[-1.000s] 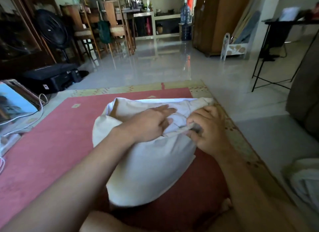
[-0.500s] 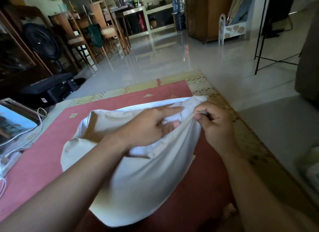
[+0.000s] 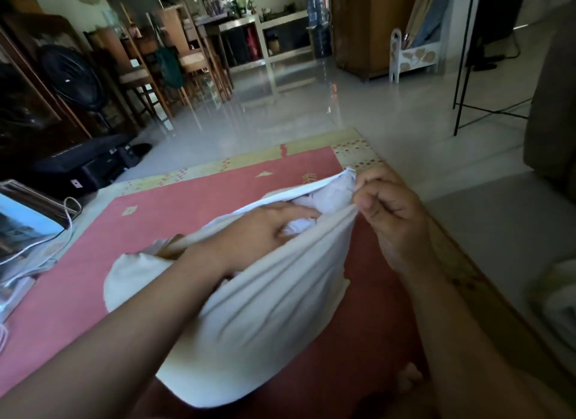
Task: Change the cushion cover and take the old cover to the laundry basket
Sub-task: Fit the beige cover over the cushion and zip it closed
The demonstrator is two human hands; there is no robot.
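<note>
Since the earlier frame, my left hand [image 3: 265, 228] has gone from the top of the cloth into the opening, and the opening is now wider. My right hand [image 3: 389, 212] has pulled the near edge up and toward me.

The cushion [image 3: 327, 197] lies on the red rug [image 3: 187, 200] in front of me, and most of it is inside the white cover [image 3: 265, 309]. Only a crumpled pale part shows in the mouth of the cover, between my two hands. My right hand pinches the near edge of the cover between thumb and curled fingers, and the cloth is stretched tight from there. My left hand is inside the mouth with the fingers rather straight. They lie on the cushion and do not grip anything that I can see.

I cannot tell if this cover is the old one coming off or the new one going on. A pale cloth [image 3: 558, 297] lies on the floor at my right, well apart from the rug, and it may be the other cover.

I judge that the task is in its middle. The opening is worked open, but the cushion is neither fully out nor closed in. The old cover must still go to the laundry basket, and no basket is in view.
</note>
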